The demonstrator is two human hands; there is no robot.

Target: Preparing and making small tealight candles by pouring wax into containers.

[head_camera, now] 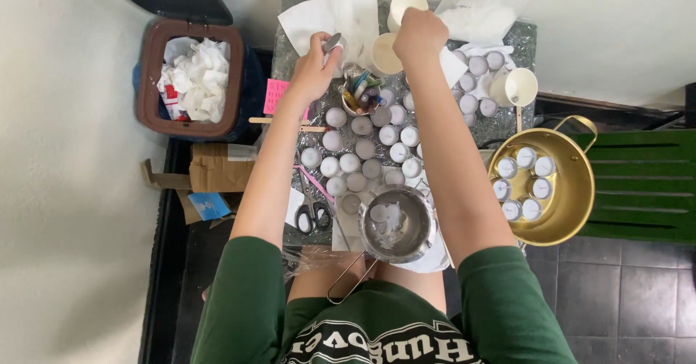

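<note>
Candle-making clutter is seen from above on a small foil-covered table [293,52], where a small round metal cup [333,42] is held up in the left hand [313,67] near the far edge, beside a sheet of white paper towel [341,12]. The cup is pinched by its rim between thumb and fingertips, with the remaining fingers curled loosely beneath it. It is judged light, thin-walled and easily dented, so a gentle hold at the rim or across the sides appears suitable, and its smooth metal may prove slippery. The right hand [419,34] is closed downward over the area of the pale paper cups [395,23] at the back of the table; its fingers are hidden beneath the knuckles, and whether anything is gripped cannot be told. Rows of similar small cups filled with pale wax [362,150] are spread across the middle of the table, with a jar of coloured sticks [360,92] among them. A steel saucepan [396,225] stands at the near edge, with scissors [312,212] just to its left. A brass-coloured pot [544,186] holding more filled cups rests to the right, and a brown bin [190,77] of crumpled tissue stands to the left.
</note>
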